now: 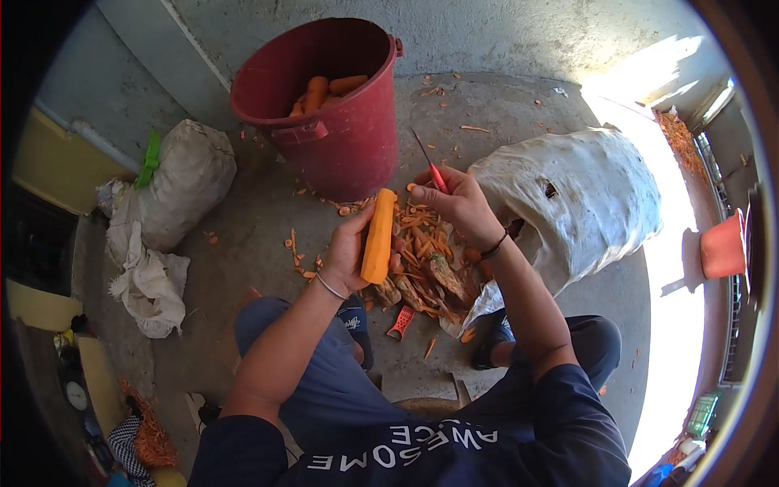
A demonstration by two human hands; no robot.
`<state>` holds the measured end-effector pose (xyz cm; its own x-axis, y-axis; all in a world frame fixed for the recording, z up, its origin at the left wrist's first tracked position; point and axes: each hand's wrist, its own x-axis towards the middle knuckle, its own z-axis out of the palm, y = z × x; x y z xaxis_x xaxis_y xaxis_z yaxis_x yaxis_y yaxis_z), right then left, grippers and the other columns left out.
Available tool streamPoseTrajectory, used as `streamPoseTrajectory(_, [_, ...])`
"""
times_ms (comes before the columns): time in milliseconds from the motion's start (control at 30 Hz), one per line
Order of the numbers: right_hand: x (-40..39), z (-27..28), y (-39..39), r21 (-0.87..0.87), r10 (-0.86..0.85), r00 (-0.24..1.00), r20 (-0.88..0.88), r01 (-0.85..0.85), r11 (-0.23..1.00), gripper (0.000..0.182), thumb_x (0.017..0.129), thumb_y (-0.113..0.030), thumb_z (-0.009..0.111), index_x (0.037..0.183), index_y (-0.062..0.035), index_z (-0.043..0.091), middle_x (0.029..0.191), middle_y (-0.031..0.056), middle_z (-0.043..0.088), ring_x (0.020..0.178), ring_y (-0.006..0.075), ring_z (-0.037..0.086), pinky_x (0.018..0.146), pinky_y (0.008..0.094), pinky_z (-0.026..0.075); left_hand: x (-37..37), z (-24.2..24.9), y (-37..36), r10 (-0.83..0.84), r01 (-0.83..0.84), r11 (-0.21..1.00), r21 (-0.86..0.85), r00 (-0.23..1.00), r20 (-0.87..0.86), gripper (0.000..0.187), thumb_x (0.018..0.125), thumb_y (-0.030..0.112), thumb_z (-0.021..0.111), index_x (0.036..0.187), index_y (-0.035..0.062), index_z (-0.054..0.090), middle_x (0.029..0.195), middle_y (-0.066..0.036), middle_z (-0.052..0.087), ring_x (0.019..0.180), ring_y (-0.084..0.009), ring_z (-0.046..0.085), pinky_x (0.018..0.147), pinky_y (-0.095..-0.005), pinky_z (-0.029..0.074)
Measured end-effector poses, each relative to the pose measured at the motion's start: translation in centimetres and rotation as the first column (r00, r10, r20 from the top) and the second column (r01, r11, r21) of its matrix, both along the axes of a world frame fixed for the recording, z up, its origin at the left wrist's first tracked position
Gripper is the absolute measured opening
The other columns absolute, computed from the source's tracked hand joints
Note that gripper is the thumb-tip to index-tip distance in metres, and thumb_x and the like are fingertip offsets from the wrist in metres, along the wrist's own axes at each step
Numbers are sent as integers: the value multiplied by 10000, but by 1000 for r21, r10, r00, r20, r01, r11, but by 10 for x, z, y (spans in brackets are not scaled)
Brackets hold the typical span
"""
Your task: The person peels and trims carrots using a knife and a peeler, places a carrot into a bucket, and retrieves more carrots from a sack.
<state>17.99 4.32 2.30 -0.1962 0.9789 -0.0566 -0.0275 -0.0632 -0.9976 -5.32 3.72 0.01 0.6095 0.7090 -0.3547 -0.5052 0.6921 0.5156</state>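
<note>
A thick peeled carrot (378,239) stands nearly upright in my left hand (347,250), its fingers wrapped round one side. My right hand (458,203) is closed on the red handle of a small knife (438,178), whose thin blade points up and to the left. The two hands are apart, and the blade does not touch the carrot. Below them on the floor lies a heap of carrot scraps (422,252), mixed with several unpeeled carrots (445,274). A red peeler (401,323) rests on the floor between my feet.
A dark red bucket (357,150) holding carrots (316,93) stands ahead. To the right lies a big white sack (584,195), its mouth toward the scraps. Another stuffed sack (182,187) leans on the left. Farther right sits an orange-red pot (722,247) in sunlight.
</note>
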Motion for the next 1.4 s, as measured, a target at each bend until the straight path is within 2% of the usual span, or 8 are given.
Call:
streamPoseTrajectory(100, [-13, -16, -9, 84, -50, 996, 72, 44, 995, 698, 843, -390, 911, 1323, 19, 610, 1061, 26, 689, 970, 100, 638, 832, 277, 527, -8, -19, 6, 49, -45, 996, 74, 997, -62, 443, 1110, 480, 438, 1257, 107, 625, 973, -59, 688, 809, -198, 699, 612, -379, 596])
streamPoseTrajectory(167, [-36, -12, -28, 549, -189, 930, 316, -17, 835, 762, 807, -395, 921, 1328, 42, 576, 1048, 145, 725, 999, 270, 724, 883, 374, 559, -4, -27, 8, 98, -95, 995, 42, 993, -67, 442, 1109, 487, 438, 1248, 113, 628, 963, -49, 690, 793, -191, 699, 610, -371, 589])
streamPoseTrajectory(267, [-59, -3, -44, 561, -249, 895, 369, -1, 828, 742, 798, -402, 913, 1316, 13, 581, 1046, 195, 712, 974, 361, 735, 864, 422, 569, 0, -27, 10, 146, -145, 989, 14, 984, -106, 437, 1106, 500, 441, 1232, 127, 632, 946, -38, 693, 765, -183, 697, 602, -365, 578])
streamPoseTrajectory(433, [-28, -19, -3, 528, -513, 790, 335, 294, 797, 460, 901, -334, 814, 1150, 8, 632, 947, 201, 711, 846, 333, 738, 732, 423, 572, -6, -16, 2, 49, -48, 999, 25, 998, -27, 419, 1100, 515, 459, 1212, 152, 632, 912, -39, 681, 718, -198, 669, 569, -388, 543])
streamPoseTrajectory(500, [-15, -16, 5, 273, -336, 808, 484, 226, 935, 422, 902, -352, 827, 1067, 0, 661, 815, 162, 703, 722, 289, 700, 680, 397, 544, -6, -13, 2, 48, -48, 999, -2, 998, -35, 415, 1102, 511, 457, 1204, 148, 631, 899, -43, 676, 716, -199, 665, 566, -391, 532])
streamPoseTrajectory(633, [-30, -9, -25, 353, -1, 944, 330, -123, 928, 518, 873, -471, 859, 945, -9, 636, 727, 31, 525, 688, 111, 467, 602, 330, 433, -4, -3, 3, 56, -54, 998, 34, 995, -78, 397, 1109, 489, 452, 1183, 141, 628, 873, -52, 663, 713, -189, 654, 593, -376, 520])
streamPoseTrajectory(800, [-48, 2, -42, 563, -10, 771, 637, -456, 689, 426, 984, -485, 680, 972, -59, 701, 770, 135, 671, 692, 372, 690, 630, 479, 529, -9, -2, 12, 264, -267, 963, -43, 962, -74, 407, 1116, 479, 438, 1174, 122, 624, 887, -54, 651, 727, -193, 633, 631, -349, 517])
streamPoseTrajectory(1400, [-34, 9, -34, 490, -54, 710, 702, -427, 760, 487, 986, -520, 670, 844, -55, 689, 694, 142, 645, 645, 374, 671, 594, 473, 513, -18, -6, 17, 328, -328, 945, 3, 944, -42, 402, 1082, 510, 534, 1147, 129, 646, 901, -54, 661, 734, -202, 678, 567, -366, 553])
